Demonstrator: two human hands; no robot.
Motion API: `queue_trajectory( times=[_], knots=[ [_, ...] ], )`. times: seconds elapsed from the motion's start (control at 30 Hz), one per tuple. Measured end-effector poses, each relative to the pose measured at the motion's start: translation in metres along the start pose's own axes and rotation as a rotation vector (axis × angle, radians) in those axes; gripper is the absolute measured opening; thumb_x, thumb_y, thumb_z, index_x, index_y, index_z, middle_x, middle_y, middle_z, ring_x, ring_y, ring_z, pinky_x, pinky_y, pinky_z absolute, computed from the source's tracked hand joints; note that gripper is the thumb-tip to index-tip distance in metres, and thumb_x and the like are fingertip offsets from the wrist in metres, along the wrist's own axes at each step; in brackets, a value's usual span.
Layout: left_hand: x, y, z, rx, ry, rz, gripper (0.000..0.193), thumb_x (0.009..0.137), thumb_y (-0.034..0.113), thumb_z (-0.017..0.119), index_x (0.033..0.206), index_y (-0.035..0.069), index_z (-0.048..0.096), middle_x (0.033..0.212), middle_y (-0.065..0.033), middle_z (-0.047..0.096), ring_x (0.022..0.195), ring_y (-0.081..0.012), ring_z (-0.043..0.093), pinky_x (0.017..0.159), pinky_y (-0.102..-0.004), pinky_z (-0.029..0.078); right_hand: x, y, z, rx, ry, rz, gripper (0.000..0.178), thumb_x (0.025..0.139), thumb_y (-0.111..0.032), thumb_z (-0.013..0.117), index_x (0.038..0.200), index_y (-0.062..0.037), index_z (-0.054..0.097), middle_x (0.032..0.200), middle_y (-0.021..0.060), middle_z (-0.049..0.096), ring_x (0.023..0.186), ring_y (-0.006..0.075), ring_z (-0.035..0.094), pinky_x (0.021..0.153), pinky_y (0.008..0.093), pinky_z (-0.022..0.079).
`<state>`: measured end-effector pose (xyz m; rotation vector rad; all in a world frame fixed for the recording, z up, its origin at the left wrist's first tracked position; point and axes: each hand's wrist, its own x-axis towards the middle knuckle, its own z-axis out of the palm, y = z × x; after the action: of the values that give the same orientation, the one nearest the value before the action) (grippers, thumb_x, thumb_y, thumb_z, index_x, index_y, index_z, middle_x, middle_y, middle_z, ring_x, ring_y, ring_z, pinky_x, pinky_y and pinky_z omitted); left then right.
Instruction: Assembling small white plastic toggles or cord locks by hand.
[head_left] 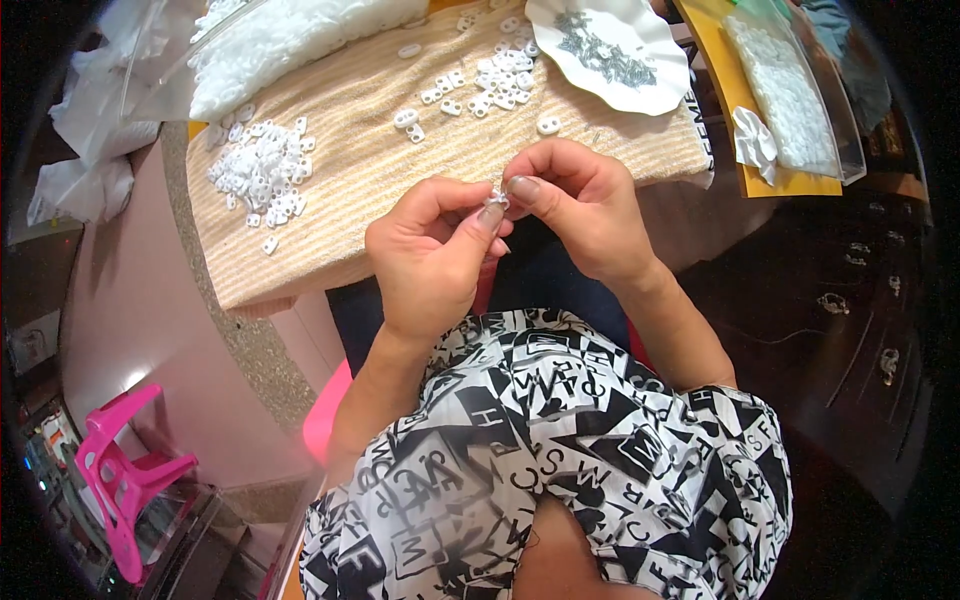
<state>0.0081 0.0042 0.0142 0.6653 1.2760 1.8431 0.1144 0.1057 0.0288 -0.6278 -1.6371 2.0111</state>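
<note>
My left hand [437, 250] pinches a small white plastic piece [499, 198] between thumb and fingers, just over the table's near edge. At the same piece, my right hand [585, 205] has its thumb and forefinger pressed together; whatever sits between them is too small to make out. Beyond my hands lies a loose group of white two-holed plastic pieces [503, 80]. A larger heap of white pieces [258, 170] is to the left. Small grey metal-looking parts [600, 52] rest on a white wavy-rimmed plate [652, 98] at the far right of the table.
A striped beige cloth [340, 200] covers the table. A clear bag of white pieces [290, 55] stands at the back left. Right of the table are another clear container of white pieces [785, 100] and crumpled paper [754, 142]. A pink stool [125, 470] stands lower left.
</note>
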Motion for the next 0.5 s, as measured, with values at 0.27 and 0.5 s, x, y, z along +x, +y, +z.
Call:
queue_trajectory(
  times=[0.27,0.5],
  knots=[
    [0.000,0.001,0.000,0.027,-0.001,-0.025,0.010,0.075,-0.008,0.058,0.085,-0.006,0.056,0.080,-0.0124,0.058,0.063,-0.0138,0.058,0.052,-0.0216,0.049,-0.001,0.003,0.006,-0.124,0.050,-0.041,0.006,0.082,-0.002,0.052,0.080,0.0035,0.054,0.070,0.0030,0.056,0.064,0.0081,0.055,0.059,0.0217,0.047],
    [0.001,-0.002,-0.001,0.076,-0.016,0.073,0.011,0.076,-0.009,0.056,0.086,-0.005,0.057,0.078,-0.0112,0.058,0.062,-0.0122,0.057,0.052,-0.0206,0.048,-0.001,0.001,0.011,-0.119,0.067,-0.008,0.005,0.081,-0.001,0.052,0.077,0.0029,0.054,0.068,0.0027,0.056,0.062,0.0074,0.054,0.057,0.0214,0.045]
  ],
)
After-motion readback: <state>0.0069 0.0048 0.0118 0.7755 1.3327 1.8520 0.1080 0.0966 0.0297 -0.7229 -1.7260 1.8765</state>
